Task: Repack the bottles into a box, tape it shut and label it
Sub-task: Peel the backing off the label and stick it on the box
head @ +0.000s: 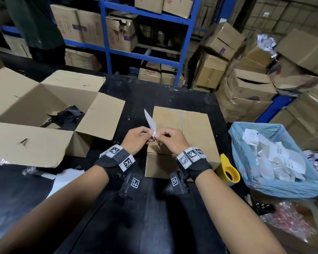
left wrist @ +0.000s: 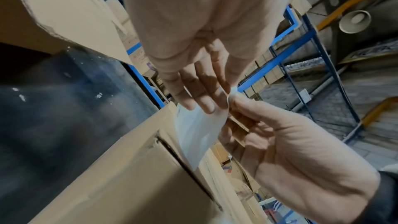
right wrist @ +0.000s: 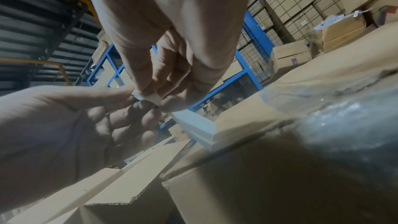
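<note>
Peeling the label: both hands meet over the near left corner of the closed box, pinching one corner of the white slip between fingertips.

- Left hand: thumb and forefinger nipped on the label's corner; other fingers loosely curled.
- Right hand: fingertips nipped on the same corner, apparently working the backing away from the sticky layer. Whether the layers have parted cannot be told.
- Label: held in the air, edge-on, rising up and to the far left from the pinch, a lower tail hanging against the box.
- Box: closed, clear tape along the top seam; bottles not in view, presumably inside.

Method, as judged: keep the pinch small and at the very corner, strip the backing slowly at a low angle, keep the sticky face off the fingers and unfolded, then lay the label on a bare flat part of the lid and smooth from one edge outward.

Surface and room:
- Table: black, scuffed, flecked with paper scraps.
- Open carton, left: flaps spread, dark wrapping inside.
- Tape dispenser, yellow, just right of the box.
- Bin, near right: blue liner, full of white paper.
- Shelving, far: blue racks of cartons; more crushed cartons stacked far right.
- Another person stands far left, partly seen.
</note>
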### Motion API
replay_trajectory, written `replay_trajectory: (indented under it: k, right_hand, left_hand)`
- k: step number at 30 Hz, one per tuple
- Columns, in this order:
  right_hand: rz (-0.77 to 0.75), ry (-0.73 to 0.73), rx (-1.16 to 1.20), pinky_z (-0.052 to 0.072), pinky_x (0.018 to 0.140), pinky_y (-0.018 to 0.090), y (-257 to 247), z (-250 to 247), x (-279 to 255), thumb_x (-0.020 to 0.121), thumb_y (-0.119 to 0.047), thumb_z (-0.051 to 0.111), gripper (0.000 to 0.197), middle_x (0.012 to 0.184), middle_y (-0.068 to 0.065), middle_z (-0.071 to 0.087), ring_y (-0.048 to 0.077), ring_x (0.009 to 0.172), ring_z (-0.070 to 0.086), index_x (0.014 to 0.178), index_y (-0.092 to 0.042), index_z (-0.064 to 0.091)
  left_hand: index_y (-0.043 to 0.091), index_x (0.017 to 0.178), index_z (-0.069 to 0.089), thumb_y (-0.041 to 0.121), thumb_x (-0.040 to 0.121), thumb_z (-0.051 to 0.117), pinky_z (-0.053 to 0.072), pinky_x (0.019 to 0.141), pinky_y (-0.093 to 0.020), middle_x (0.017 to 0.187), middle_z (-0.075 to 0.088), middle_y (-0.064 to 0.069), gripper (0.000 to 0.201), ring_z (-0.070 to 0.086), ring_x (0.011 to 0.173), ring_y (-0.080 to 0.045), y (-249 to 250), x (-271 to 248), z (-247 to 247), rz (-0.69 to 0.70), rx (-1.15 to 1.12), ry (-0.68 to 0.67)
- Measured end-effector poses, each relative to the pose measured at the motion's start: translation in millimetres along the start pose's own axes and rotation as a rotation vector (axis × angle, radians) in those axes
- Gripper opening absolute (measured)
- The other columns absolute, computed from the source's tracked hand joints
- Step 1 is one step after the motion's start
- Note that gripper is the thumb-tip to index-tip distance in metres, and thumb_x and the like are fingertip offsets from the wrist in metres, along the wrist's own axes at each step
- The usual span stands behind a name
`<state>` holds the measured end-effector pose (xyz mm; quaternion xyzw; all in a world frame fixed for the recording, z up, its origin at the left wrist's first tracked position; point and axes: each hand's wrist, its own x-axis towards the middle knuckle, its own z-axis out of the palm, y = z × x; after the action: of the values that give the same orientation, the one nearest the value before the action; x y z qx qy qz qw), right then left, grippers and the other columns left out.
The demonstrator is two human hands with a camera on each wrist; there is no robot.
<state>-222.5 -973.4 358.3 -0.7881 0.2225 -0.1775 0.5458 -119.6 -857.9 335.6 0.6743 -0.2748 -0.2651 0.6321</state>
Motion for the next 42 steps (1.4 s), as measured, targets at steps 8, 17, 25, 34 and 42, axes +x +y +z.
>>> replay_trajectory:
  k: [8,17,25,34,42]
  right_hand:
    - [0.227,0.155,0.136,0.055,0.060,0.024,0,-2,1,0.088,-0.002,0.052,0.013,0.075,0.011,0.066,0.019,0.060,0.064,0.078,-0.006,0.058]
    - [0.183,0.395,0.059,0.057,0.063,0.028,2,-43,6,0.077,-0.003,0.058,0.007,0.073,0.009,0.069,0.019,0.064,0.065,0.082,-0.006,0.062]
    - [0.092,0.364,0.089,0.056,0.065,0.026,-3,-78,2,0.081,0.003,0.061,0.018,0.070,0.005,0.066,0.016,0.063,0.060,0.076,-0.012,0.068]
    - [0.064,0.327,0.053,0.060,0.077,0.038,1,-100,-5,0.076,-0.008,0.072,0.007,0.074,0.004,0.071,0.015,0.066,0.067,0.075,-0.014,0.070]
    - [0.022,0.423,0.048,0.060,0.075,0.035,9,-127,-10,0.077,-0.009,0.072,0.010,0.082,0.006,0.072,0.018,0.074,0.068,0.079,-0.019,0.073]
  left_hand:
    - [0.016,0.082,0.056,0.014,0.096,0.047,0.051,0.073,-0.026,0.076,0.063,-0.005,0.018,0.063,0.075,-0.015,-12,1,-4,-0.054,0.015,0.065]
    - [0.013,0.082,0.055,0.015,0.096,0.044,0.050,0.064,-0.020,0.078,0.061,-0.003,0.018,0.059,0.072,-0.011,-19,-1,-3,-0.108,0.065,0.153]
    - [0.012,0.080,0.056,0.010,0.094,0.043,0.048,0.062,-0.023,0.076,0.059,-0.005,0.019,0.057,0.066,-0.011,-15,3,-7,-0.175,0.109,0.227]
    - [0.010,0.082,0.056,0.015,0.095,0.044,0.047,0.061,-0.024,0.074,0.058,-0.004,0.018,0.055,0.063,-0.012,-20,-9,-13,-0.150,0.169,0.278]
    - [0.016,0.074,0.055,0.015,0.096,0.044,0.047,0.058,-0.026,0.071,0.060,-0.004,0.025,0.057,0.062,-0.014,-25,-26,-13,-0.160,0.262,0.348]
